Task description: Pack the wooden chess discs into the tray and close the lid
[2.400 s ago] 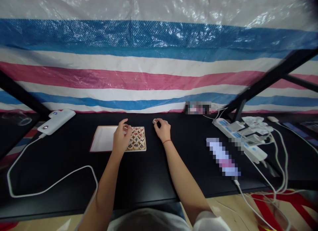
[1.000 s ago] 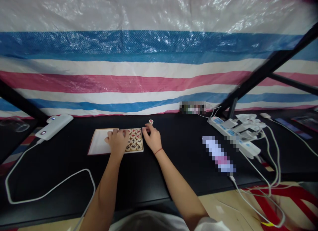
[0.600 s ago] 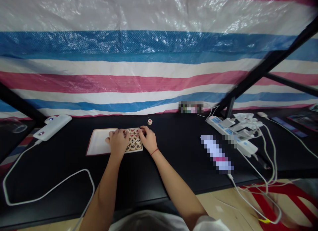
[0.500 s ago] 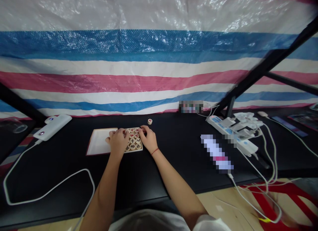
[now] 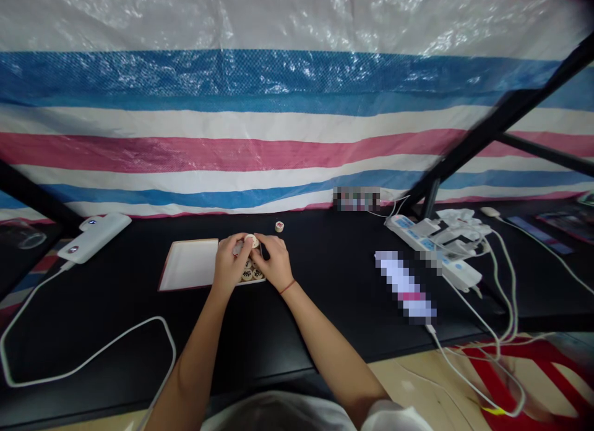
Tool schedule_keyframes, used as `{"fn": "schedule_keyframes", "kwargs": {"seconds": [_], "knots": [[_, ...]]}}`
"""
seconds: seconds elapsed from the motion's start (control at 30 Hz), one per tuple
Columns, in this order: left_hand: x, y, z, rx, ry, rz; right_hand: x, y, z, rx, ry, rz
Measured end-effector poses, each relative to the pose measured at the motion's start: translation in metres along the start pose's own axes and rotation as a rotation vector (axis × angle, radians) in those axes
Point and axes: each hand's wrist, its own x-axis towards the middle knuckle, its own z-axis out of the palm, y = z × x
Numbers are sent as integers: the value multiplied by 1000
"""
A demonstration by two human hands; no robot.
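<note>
Xiangqi pieces (image 5: 247,274) on desk (image 5: 334,338) (striped tarp (image 5: 297,134))

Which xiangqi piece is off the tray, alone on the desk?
The red-marked xiangqi piece lying flat on the black desk, beyond the left hand and right hand. The other pieces are bunched under those hands at the tray.

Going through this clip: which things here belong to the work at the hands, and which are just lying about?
At work:
left hand
right hand
xiangqi piece between the fingertips
xiangqi pieces
wooden tray
loose xiangqi piece
white-lined tray

Lying about:
white power bank
white cable
power strip
</note>
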Motion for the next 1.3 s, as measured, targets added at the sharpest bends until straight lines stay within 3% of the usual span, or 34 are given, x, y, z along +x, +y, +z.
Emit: {"fn": "schedule_keyframes", "kwargs": {"seconds": [0.1, 0.2, 0.27, 0.33, 0.5, 0.8, 0.9, 1.0, 1.13, 1.3], "knots": [[0, -2, 1, -134, 71, -77, 5, 14, -11, -58, 77, 53], [2, -6, 1, -303, 130, -248, 10, 40, -28, -236, 222, 259], [4, -9, 2, -398, 147, -319, 11, 58, -37, -351, 220, 414], [4, -10, 2, -467, 144, -343, 11, 71, -42, -418, 132, 503], [4, -9, 5, -498, 122, -424, 9, 77, -36, -479, -55, 497], [2, -7, 6, -444, 55, -428, 8, 79, -32, -453, -60, 430], [1, -5, 7, -319, 20, -358, 10, 73, -33, -421, 1, 424], [-1, -5, 9, -52, 1, -143, 12, 53, -32, -285, 88, 312], [-5, -6, 12, 191, -30, 91, 12, 20, -23, 5, -29, 38], [-7, -10, 14, 257, -52, 163, 11, 3, -12, 131, -59, 38]]}}
